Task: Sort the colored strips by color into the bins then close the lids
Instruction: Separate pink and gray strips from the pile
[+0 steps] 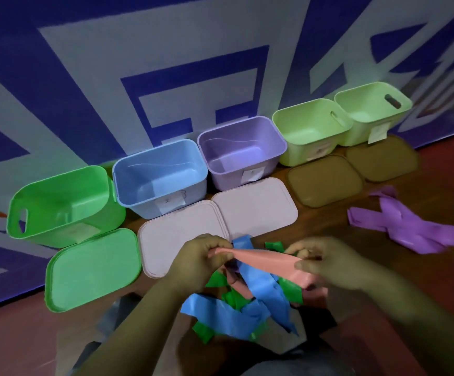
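Pink strip (264, 263) stretched between my hands
My left hand (201, 256) and right hand (326, 264) each pinch one end, above the mixed pile (236, 305) at 6 o'clock; purple strips (402, 229) lie at 3 o'clock.

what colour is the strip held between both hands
Pink; the strip stretches between the left hand and right hand, head view.

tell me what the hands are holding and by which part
A pink strip: the left hand pinches one end, and the right hand pinches it farther along.
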### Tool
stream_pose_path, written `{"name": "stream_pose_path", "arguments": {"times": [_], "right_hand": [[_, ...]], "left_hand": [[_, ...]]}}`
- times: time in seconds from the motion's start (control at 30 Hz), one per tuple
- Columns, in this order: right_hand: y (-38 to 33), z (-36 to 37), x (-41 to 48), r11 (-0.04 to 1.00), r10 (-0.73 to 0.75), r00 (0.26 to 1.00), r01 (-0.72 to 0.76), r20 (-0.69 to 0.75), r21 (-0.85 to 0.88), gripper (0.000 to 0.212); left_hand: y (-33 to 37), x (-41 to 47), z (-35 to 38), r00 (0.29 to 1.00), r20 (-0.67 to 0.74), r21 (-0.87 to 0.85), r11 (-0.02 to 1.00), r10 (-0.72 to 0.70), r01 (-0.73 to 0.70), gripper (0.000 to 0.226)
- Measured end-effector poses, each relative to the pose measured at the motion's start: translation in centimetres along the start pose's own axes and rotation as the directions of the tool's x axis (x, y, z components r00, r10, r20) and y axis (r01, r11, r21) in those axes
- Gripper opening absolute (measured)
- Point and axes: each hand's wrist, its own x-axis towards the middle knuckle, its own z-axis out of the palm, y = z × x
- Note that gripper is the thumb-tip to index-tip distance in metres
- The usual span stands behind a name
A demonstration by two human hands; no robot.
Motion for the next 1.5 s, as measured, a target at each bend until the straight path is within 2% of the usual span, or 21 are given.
{"name": "stream_pose_path", "arguments": {"times": [0.13,0.27,0.4,0.47,0.53,0.57,0.6,0.67,0.77,0.83,0.9,1.0,1.1,1.2,1.3,1.4,1.5], "right_hand": [[3.9,-2.8,-2.5,0.997,0.026,0.986,-0.038,-0.166,-0.066,0.034],[8.2,-6.9,-4.0,0.990,0.054,0.968,-0.085,-0.244,-0.117,0.033],[12.7,-11.0,-4.7,0.969,0.072,0.954,-0.136,-0.292,-0.206,0.034],[15.5,-12.2,-4.8,0.951,0.106,0.936,-0.194,-0.336,-0.242,0.033],[17.5,-12.9,-4.8,0.943,0.118,0.921,-0.221,-0.371,-0.249,0.022],[18.2,-13.1,-4.7,0.922,0.093,0.926,-0.219,-0.367,-0.320,0.011],[18.6,-13.2,-4.6,0.879,0.057,0.930,-0.220,-0.364,-0.424,0.012],[19.3,-12.9,-4.3,0.836,-0.038,0.931,-0.169,-0.363,-0.521,0.027],[19.3,-11.2,-3.5,0.891,-0.071,0.938,-0.093,-0.338,-0.444,0.033],[18.6,-9.6,-2.8,0.918,-0.090,0.959,-0.025,-0.268,-0.397,0.040],[17.6,-7.8,-2.1,0.933,-0.096,0.974,0.017,-0.205,-0.359,0.036],[16.4,-4.8,-1.7,0.961,-0.040,0.993,0.007,-0.115,-0.277,0.031],[15.9,-2.4,-1.9,0.977,0.005,0.999,-0.015,-0.050,-0.212,0.025],[15.7,-0.6,-2.5,0.974,0.101,0.993,-0.110,-0.054,-0.199,0.031],[14.9,0.6,-3.1,0.971,0.177,0.979,-0.191,-0.104,-0.143,0.029],[13.0,0.4,-3.7,0.976,0.135,0.975,-0.162,-0.178,-0.145,0.024],[10.3,-0.6,-4.0,0.976,0.070,0.983,-0.103,-0.171,-0.190,0.011]], "left_hand": [[2.2,3.3,3.8,0.993,0.116,0.023,0.999,0.030,-0.033,0.017],[5.0,8.0,8.6,0.972,0.220,0.085,0.991,0.083,-0.103,0.020],[7.1,12.7,14.3,0.958,0.278,0.205,0.971,0.064,-0.124,0.029],[7.9,14.5,16.8,0.955,0.287,0.283,0.945,0.080,-0.164,0.039],[8.2,15.6,18.6,0.955,0.285,0.365,0.912,0.079,-0.184,0.054],[8.3,15.8,19.1,0.958,0.278,0.380,0.909,0.066,-0.172,0.060],[8.3,15.8,19.2,0.963,0.267,0.379,0.913,0.047,-0.150,0.061],[8.0,15.2,18.9,0.968,0.249,0.358,0.926,0.033,-0.124,0.052],[7.8,13.2,17.5,0.968,0.250,0.379,0.921,-0.014,-0.084,0.041],[7.8,11.9,16.7,0.966,0.253,0.411,0.910,-0.047,-0.063,0.039],[7.6,10.4,16.3,0.966,0.254,0.418,0.907,-0.057,-0.056,0.037],[7.2,8.4,16.3,0.964,0.262,0.438,0.895,-0.039,-0.082,0.032],[6.7,6.8,16.5,0.952,0.306,0.470,0.868,0.008,-0.158,0.037],[5.7,5.7,16.2,0.946,0.320,0.468,0.860,0.051,-0.204,0.043],[5.0,4.8,15.2,0.945,0.322,0.431,0.880,0.057,-0.200,0.043],[4.8,3.9,14.4,0.943,0.319,0.398,0.891,0.091,-0.220,0.038],[5.0,3.1,13.8,0.940,0.322,0.379,0.895,0.108,-0.233,0.042]]}}
